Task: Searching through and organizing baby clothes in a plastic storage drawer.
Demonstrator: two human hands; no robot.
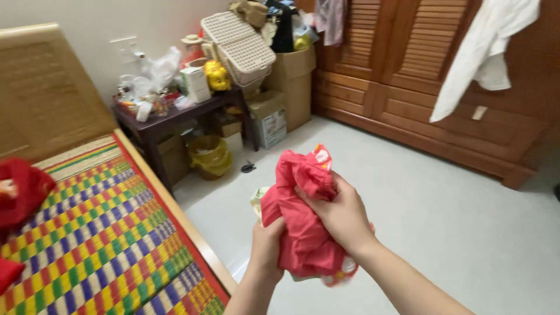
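Bedroom, pale floor [443, 192], bed with checked mat [105, 233] at left. Both hands clutch a bunched pink garment [300, 227] in mid-air beside the bed's edge: right hand [341, 216] on top, left hand [265, 245] beneath. Gather loose ends evenly; grip firm.

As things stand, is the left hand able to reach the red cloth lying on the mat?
Probably not right away. The left hand and the right hand both grip a bundled pink garment, and the red cloth lies apart, far across the mat.
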